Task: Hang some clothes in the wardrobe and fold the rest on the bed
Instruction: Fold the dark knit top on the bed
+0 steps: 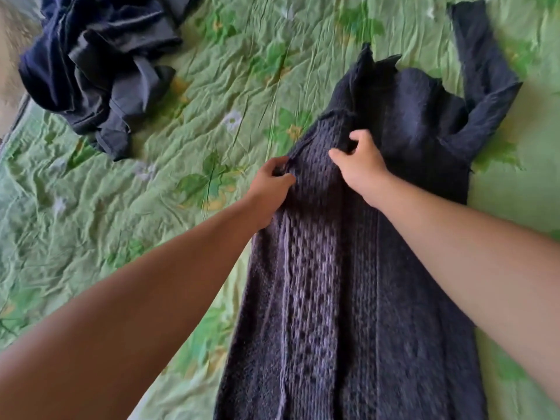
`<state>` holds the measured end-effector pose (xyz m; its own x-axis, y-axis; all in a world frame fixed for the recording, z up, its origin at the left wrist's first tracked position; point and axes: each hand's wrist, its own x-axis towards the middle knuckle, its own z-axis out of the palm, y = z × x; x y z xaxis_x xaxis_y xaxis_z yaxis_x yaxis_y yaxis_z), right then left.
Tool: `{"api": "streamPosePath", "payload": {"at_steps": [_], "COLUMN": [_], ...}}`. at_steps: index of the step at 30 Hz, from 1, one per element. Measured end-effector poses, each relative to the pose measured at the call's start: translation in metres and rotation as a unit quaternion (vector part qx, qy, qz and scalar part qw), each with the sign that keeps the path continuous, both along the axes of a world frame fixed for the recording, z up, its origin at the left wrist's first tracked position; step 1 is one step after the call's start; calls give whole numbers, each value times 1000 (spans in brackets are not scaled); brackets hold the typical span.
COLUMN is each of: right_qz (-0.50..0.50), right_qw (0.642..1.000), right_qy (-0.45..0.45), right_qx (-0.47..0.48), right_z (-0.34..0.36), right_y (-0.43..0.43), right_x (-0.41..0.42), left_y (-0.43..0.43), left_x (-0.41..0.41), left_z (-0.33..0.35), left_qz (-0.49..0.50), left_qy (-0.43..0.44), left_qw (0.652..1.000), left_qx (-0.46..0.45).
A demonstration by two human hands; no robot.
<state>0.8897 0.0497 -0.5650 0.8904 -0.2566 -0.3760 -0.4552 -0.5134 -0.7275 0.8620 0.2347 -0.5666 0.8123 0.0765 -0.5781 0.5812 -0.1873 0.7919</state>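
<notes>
A long dark purple knitted garment (348,283) lies stretched out on the bed, running from the bottom edge up to the upper right, with one sleeve bent at the top right. My left hand (269,183) pinches the garment's left edge near its upper part. My right hand (360,165) grips a fold of the knit just right of that, fingers curled into the fabric. Both forearms reach in from the bottom corners.
A crumpled pile of dark navy clothes (100,65) sits at the upper left of the bed. The bed is covered by a wrinkled green floral sheet (181,177). The bed's left edge and a strip of floor (12,56) show at the far left.
</notes>
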Motion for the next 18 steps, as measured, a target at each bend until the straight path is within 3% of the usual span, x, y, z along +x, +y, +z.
{"api": "streamPosePath", "payload": {"at_steps": [4,7,9,11,13,14,16,18], "right_qz": [17,61,104,217,322,324,284,309], "right_qw": [997,995,991,967,903,880,868,863], "right_qy": [-74,-78,-80,-60,-58,-93,-178,-151], "right_qx": [0,-18,-28,-120,-280,-336,-365,-370], "right_z": [2,2,5,4,1,-1,-7,-22], "right_y": [4,21,36,43,43,43,45,44], "right_x": [51,87,107,124,130,129,115,98], "left_y": [-1,14,29,43,54,56,51,36], "left_x": [21,30,33,36,36,36,33,25], "left_z": [-8,-12,-12,-9,-6,-3,-4,-12], "left_qz": [78,146,146,41,-61,-83,-112,-210], "left_qy": [32,17,-7,-50,-90,-112,-192,-260], "left_qw": [992,987,989,984,941,926,908,862], "left_qx": [-93,-71,-6,168,320,350,355,381]}}
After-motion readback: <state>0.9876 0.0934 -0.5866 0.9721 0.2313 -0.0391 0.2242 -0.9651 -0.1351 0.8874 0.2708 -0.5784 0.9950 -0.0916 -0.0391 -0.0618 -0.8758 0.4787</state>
